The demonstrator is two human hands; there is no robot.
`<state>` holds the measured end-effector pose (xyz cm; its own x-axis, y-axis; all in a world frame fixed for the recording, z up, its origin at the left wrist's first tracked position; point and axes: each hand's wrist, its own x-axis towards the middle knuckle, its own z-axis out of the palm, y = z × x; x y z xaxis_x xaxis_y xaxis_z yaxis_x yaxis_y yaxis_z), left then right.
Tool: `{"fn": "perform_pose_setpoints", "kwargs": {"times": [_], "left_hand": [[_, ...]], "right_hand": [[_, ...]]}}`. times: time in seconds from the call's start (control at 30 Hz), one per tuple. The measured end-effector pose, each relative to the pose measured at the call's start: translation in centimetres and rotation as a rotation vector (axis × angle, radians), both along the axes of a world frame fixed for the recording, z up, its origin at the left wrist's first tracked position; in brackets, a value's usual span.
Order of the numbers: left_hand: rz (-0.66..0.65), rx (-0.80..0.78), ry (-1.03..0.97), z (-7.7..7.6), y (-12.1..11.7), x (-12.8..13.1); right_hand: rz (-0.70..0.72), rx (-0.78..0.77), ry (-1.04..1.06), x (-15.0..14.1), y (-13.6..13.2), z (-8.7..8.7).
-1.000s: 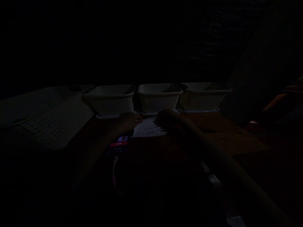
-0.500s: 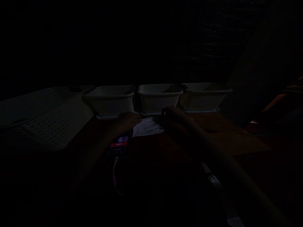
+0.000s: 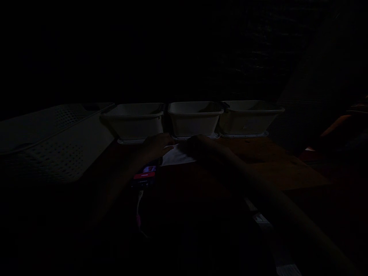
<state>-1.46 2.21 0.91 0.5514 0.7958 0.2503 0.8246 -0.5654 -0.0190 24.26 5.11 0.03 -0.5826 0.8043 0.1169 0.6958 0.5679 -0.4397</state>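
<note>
The scene is very dark. A flat white piece, cloth or paper (image 3: 176, 156), lies on the wooden table between my two hands. At its upper left edge is my left hand (image 3: 157, 146), the thumb over the edge and apart from the fingers. My right hand (image 3: 199, 145) reaches across the right part of the white piece and covers it; its fingers are lost in shadow. Partly under my left wrist lies a phone (image 3: 144, 176) with a lit screen, a white cable (image 3: 139, 201) plugged into its lower end.
Three pale tubs stand in a row at the back: a left tub (image 3: 133, 126), a middle tub (image 3: 195, 124) and a right tub (image 3: 247, 123). A white perforated basket (image 3: 86, 153) is at the left. The wooden table (image 3: 281, 165) extends to the right.
My right hand has moved left and down over the white piece, hiding more of it. My left hand's fingers have lifted slightly, opening a gap from the thumb.
</note>
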Motion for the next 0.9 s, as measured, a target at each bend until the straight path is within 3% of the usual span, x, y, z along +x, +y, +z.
{"fn": "perform_pose_setpoints", "kwargs": {"times": [0.13,0.37,0.5,0.7,0.9], "left_hand": [[-0.138,0.017,-0.038,-0.2,0.0,0.2],[-0.397,-0.261,-0.129,-1.0,-0.2,0.8],[-0.380,-0.311,-0.109,-1.2,0.0,0.3],[-0.342,-0.336,-0.099,-0.2,-0.8,0.5],[-0.308,-0.324,-0.070,-0.1,-1.1,0.6]], "right_hand": [[0.021,0.039,-0.035,0.0,0.0,0.5],[-0.022,-0.027,-0.089,-0.2,0.8,-0.8],[0.012,-0.054,-0.077,0.1,1.0,-1.1],[0.026,-0.098,-0.089,0.2,0.7,-0.5],[0.023,0.019,-0.222,0.2,0.7,0.2]]}}
